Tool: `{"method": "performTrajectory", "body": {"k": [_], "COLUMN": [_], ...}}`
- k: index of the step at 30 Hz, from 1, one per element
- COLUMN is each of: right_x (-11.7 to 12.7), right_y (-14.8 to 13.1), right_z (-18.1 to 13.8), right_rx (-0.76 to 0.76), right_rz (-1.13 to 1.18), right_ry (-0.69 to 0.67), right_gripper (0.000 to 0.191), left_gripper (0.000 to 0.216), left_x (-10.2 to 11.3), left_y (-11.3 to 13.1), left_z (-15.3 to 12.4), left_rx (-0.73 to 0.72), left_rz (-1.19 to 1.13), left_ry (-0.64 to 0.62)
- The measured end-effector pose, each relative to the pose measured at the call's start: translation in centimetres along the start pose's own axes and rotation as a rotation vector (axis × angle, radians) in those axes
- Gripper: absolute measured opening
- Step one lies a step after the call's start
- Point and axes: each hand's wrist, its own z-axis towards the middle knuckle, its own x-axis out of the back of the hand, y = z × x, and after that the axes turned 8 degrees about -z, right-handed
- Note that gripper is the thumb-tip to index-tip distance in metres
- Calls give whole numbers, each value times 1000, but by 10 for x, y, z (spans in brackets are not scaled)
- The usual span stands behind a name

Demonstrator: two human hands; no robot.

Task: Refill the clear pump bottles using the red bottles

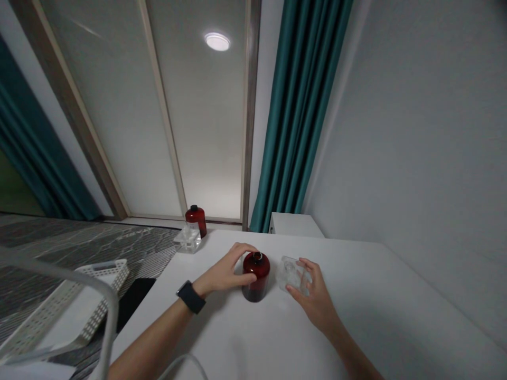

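Through the head camera, I see my left hand [232, 269] holding the open red bottle [255, 282] near the far edge of the white table [356, 264]. My right hand [313, 296] pinches a clear square piece [290, 272] beside it. A black-capped red bottle [201, 221] stands at the far left corner.

No readable text, no legible labels, brands, numbers or signs

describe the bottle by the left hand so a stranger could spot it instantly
On the white table, look between the left hand and the right hand. A dark red bottle stands upright there. Its neck is uncapped, unlike the farther red bottle with its black cap.
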Motion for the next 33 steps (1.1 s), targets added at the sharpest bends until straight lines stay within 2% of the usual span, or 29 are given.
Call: {"method": "performTrajectory", "body": {"k": [6,9,11,14,16,20,24,28,33], "right_x": [-2,1,2,2,-1,-10,-20,-27,-33], "right_y": [-5,-7,-9,-15,-22,-41,-53,-55,-53], "right_z": [1,9,18,36,51,81,103,111,109], "right_rx": [-61,-58,-37,-2,31,118,279,366,357], "right_rz": [-22,-44,-11,64,104,145,115,52,-14], "right_ry": [54,69,80,71,46,-42,-129,-230,-282], "right_gripper": [60,62,62,63,65,65,63,63,63], "left_gripper": [53,49,45,43,42,47,56,60,59], "left_x": [-4,1,6,11,12,14,20,28,30], "left_y": [-1,-1,-2,-5,-9,-17,-15,-10,-15], "left_z": [3,6,10,19,27,41,46,45,45], "left_rx": [11,37,80,174,222,283,302,289,242], "left_rz": [2,-120,-228,-279,-266,-294,-379,-399,-385], "left_ry": [-40,-73,-27,123,187,171,151,124,137]}}
